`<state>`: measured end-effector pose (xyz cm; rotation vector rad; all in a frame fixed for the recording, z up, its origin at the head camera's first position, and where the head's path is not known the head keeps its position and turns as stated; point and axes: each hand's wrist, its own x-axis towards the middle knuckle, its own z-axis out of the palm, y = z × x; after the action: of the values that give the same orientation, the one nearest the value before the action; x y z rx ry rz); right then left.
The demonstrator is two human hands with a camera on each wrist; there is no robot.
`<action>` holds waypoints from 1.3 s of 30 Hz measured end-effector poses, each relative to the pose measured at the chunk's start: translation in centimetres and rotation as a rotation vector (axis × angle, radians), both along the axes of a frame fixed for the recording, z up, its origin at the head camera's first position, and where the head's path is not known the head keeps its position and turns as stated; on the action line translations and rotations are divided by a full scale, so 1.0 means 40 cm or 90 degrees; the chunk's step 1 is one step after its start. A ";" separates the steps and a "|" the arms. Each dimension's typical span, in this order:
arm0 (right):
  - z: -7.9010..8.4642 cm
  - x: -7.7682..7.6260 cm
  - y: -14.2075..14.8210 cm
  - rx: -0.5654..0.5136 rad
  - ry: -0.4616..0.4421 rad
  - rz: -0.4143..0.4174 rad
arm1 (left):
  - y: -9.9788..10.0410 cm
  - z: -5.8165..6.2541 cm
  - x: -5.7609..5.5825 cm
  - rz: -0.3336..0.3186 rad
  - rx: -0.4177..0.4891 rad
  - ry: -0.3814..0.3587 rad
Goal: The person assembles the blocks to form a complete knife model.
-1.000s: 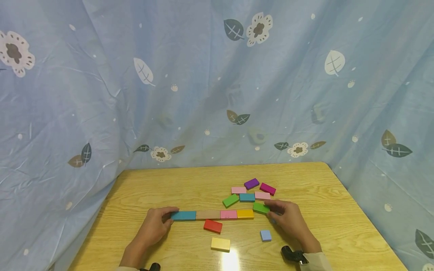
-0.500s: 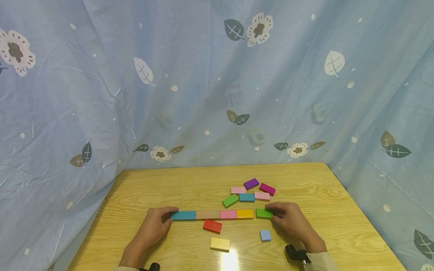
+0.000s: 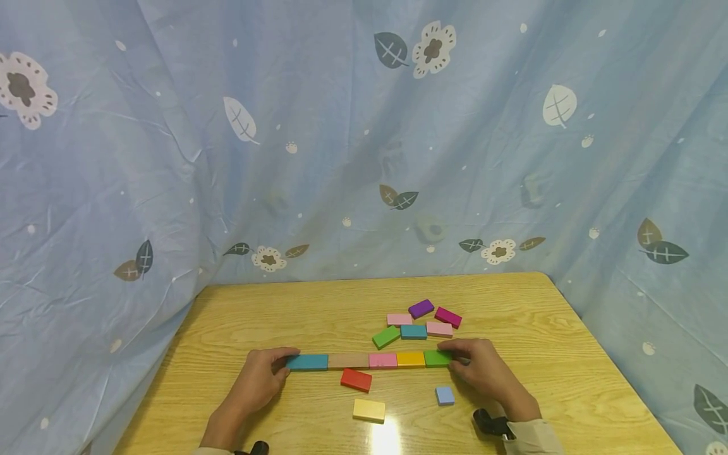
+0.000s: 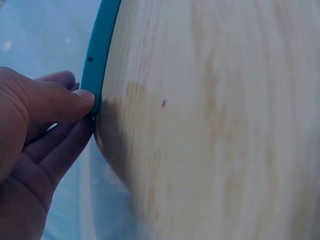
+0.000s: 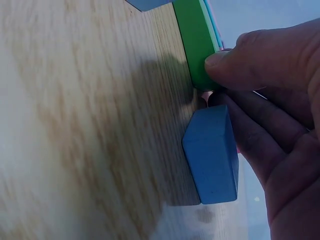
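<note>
Green block (image 3: 436,359) caps the right end of a block row (image 3: 383,361) on the tabletop (image 3: 273,316), long blue block (image 3: 308,363) the left, per the head view. Left wrist cam: left hand (image 4: 37,150) pinches the blue one. Right wrist: right hand (image 5: 280,120) pinches green, blue-grey block (image 5: 214,162) just beside

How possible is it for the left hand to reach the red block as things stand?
Probably yes: the head view shows only bare table between the left hand and the red block. It pinches the long blue block, so would likely release that first.
</note>
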<state>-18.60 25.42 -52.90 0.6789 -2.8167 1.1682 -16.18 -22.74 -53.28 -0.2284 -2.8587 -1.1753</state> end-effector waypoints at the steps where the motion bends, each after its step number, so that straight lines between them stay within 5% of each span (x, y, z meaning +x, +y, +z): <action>1: 0.000 0.000 -0.001 0.001 0.000 0.000 | 0.000 0.000 0.000 -0.001 -0.002 0.001; 39: -0.001 0.010 -0.001 -0.005 -0.009 -0.029 | 0.004 0.006 -0.003 -0.040 -0.025 0.015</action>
<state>-18.21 25.39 -52.92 0.6051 -2.8219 1.1808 -16.28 -22.57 -53.06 -0.3330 -2.8762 -1.1192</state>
